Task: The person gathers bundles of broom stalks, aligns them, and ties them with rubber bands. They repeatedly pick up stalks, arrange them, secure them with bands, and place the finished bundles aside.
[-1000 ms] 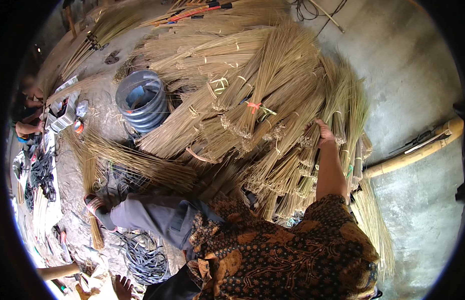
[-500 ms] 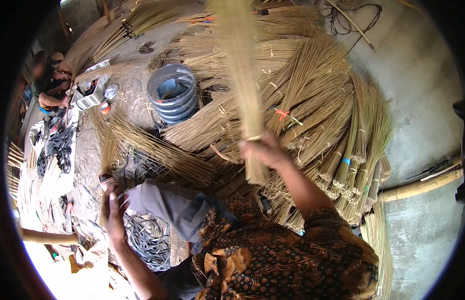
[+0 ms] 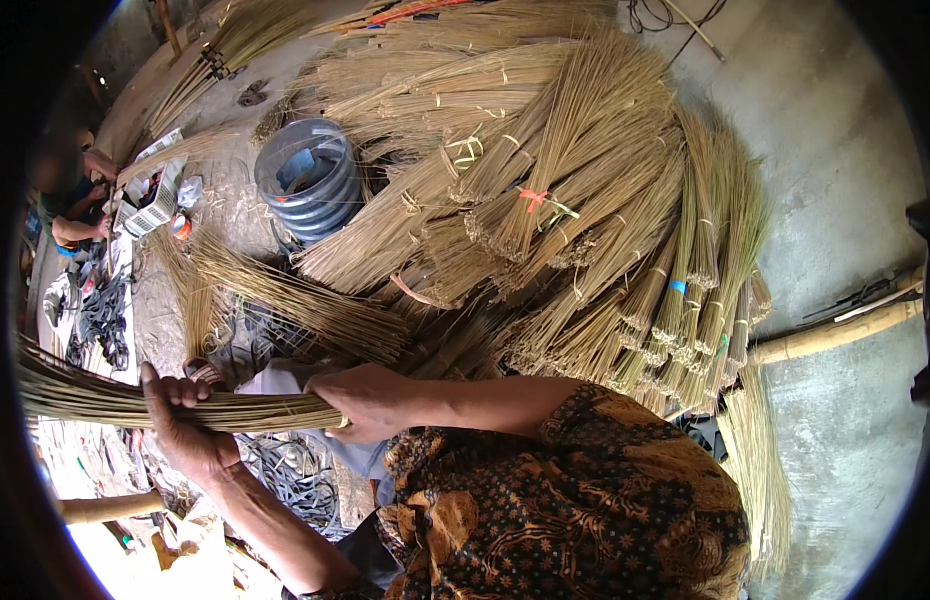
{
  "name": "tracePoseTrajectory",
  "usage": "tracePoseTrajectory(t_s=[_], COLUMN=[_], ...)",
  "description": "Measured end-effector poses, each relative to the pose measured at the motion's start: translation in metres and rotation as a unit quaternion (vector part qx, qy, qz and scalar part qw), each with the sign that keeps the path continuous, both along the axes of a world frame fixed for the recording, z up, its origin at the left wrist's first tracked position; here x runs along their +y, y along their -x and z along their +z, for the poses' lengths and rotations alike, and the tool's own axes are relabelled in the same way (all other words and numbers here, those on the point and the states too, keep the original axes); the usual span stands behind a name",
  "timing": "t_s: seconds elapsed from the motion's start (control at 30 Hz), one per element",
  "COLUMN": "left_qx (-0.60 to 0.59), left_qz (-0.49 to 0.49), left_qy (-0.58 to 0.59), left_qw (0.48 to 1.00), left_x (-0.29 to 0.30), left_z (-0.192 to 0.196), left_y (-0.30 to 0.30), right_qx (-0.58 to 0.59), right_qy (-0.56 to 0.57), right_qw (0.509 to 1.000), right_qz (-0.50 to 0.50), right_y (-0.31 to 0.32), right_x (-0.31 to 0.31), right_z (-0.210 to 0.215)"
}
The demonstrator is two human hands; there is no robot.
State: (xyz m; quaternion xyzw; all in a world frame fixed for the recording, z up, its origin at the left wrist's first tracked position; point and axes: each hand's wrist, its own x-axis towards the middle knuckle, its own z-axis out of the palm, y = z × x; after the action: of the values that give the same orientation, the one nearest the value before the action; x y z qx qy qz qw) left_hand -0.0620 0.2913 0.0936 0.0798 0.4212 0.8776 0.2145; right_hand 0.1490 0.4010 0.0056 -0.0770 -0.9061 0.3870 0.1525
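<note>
A bundle of thin broom straw lies level across my lap, its long tips running off at the left rim. My right hand is closed round its thick, cut end. Farther along the stalks, my left hand cups the bundle from below, with its fingers curled up over the top. Just beyond my left hand, a sandalled foot shows partly. Under the bundle and beside my left forearm lies a heap of dark rubber-like strips.
Ahead and right, a large pile of tied straw bundles covers the floor. A ribbed grey bucket stands at its left. Loose straw lies nearer. At far left, another person sits by a white crate. A bamboo pole lies at right.
My right hand has brought the bundle down from upright to level and leftward across my lap. My left hand, empty before, has taken hold of the stalks. The view has shifted slightly.
</note>
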Motion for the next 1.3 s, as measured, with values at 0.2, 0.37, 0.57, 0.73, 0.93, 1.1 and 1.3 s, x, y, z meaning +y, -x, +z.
tracePoseTrajectory(t_s=[0.2, 0.37, 0.57, 0.73, 0.93, 1.1, 1.3], left_qx=[0.093, 0.105, 0.133, 0.219, 0.142, 0.166, 0.218], left_qz=[0.016, 0.027, 0.047, -0.179, -0.022, -0.136, -0.134], left_qy=[-0.012, -0.027, -0.062, -0.174, -0.111, -0.119, -0.011], left_qw=[0.995, 0.994, 0.988, 0.943, 0.983, 0.969, 0.967], left_x=[-0.01, -0.021, -0.061, -0.077, -0.06, -0.042, -0.038], left_z=[0.025, 0.049, 0.065, 0.059, 0.046, 0.044, 0.047], left_y=[0.004, 0.012, 0.032, 0.048, 0.017, -0.002, -0.014], right_qx=[0.019, -0.019, -0.028, 0.005, -0.012, 0.118, 0.146], right_qy=[-0.028, -0.051, 0.061, 0.071, 0.094, 0.207, 0.229], right_qw=[0.999, 0.998, 0.99, 0.984, 0.986, 0.961, 0.956], right_qz=[0.01, 0.029, 0.124, 0.162, 0.139, 0.138, 0.109], right_y=[0.026, 0.037, 0.039, 0.047, 0.067, 0.072, 0.084], right_x=[-0.009, -0.015, -0.015, -0.025, -0.038, -0.036, -0.043], right_z=[0.01, 0.04, 0.057, 0.056, 0.078, 0.082, 0.085])
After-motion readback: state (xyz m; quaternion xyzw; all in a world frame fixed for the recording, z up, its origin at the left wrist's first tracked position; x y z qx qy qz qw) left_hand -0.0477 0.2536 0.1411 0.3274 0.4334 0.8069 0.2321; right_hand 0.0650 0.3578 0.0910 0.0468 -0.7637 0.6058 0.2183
